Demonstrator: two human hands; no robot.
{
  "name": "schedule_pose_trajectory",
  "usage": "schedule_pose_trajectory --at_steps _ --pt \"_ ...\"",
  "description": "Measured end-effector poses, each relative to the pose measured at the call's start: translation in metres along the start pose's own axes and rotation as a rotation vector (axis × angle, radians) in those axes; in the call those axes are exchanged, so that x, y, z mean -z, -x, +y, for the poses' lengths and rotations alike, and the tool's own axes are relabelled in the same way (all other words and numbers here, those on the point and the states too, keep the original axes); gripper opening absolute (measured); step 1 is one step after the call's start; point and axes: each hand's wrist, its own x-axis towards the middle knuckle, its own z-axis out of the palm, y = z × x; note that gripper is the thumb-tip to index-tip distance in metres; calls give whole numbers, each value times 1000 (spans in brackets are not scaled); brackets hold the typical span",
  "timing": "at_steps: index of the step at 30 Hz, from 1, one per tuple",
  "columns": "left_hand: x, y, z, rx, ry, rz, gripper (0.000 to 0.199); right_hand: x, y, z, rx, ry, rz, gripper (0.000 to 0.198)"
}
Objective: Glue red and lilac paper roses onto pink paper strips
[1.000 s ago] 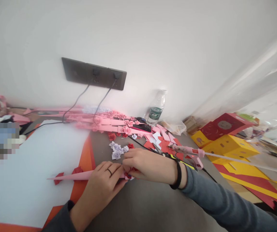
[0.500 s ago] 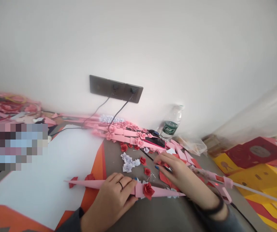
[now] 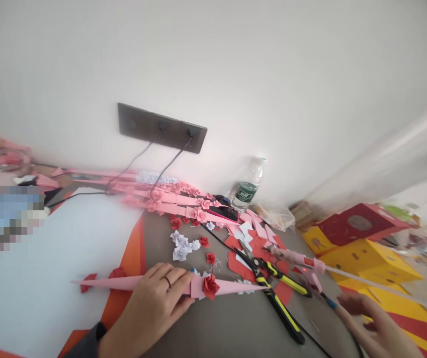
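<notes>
My left hand (image 3: 163, 301) is closed over the middle of a long pink folded-paper piece (image 3: 235, 287), pointed at both ends and pressed to the table. A red paper rose (image 3: 211, 287) sits on it just right of my fingers, and more red and pale flowers lie along it. At the lower right my right hand (image 3: 381, 323) has its fingers apart, with nothing seen in them. Its index fingertip is close to the lower end of a pink glue gun (image 3: 312, 276); whether they touch I cannot tell. Scissors (image 3: 278, 303) with black and yellow handles lie between the hands.
Loose pale paper flowers (image 3: 181, 246) and red paper scraps (image 3: 241, 263) lie beyond. A large white sheet (image 3: 60, 253) covers the left. A water bottle (image 3: 248, 186) stands by the wall, under a socket panel (image 3: 161, 127). Yellow and red boxes (image 3: 370, 258) are at right.
My right hand has moved right and down from above the scraps to beside the glue gun, uncovering the scissors. My left hand stays on the pink paper piece. The whole view has shifted.
</notes>
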Motion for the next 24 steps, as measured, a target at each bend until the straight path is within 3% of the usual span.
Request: schedule_pose_trajectory --at_steps 6,11,17,21,24 --pt "2 -1 -4 -59 -53 26 25 -30 -29 -32 31 -176 -14 59" --pt "2 -1 -8 -93 -81 39 24 -38 -35 -37 -40 -311 -110 62" --pt "0 -1 -10 -110 -100 62 23 -14 -21 -43 -87 -387 15 68" --pt "0 -1 -11 -111 -99 44 22 16 1 -71 -106 -532 66 55" --pt "1 -2 -11 -125 -97 37 22 30 23 -97 -59 -549 11 52"
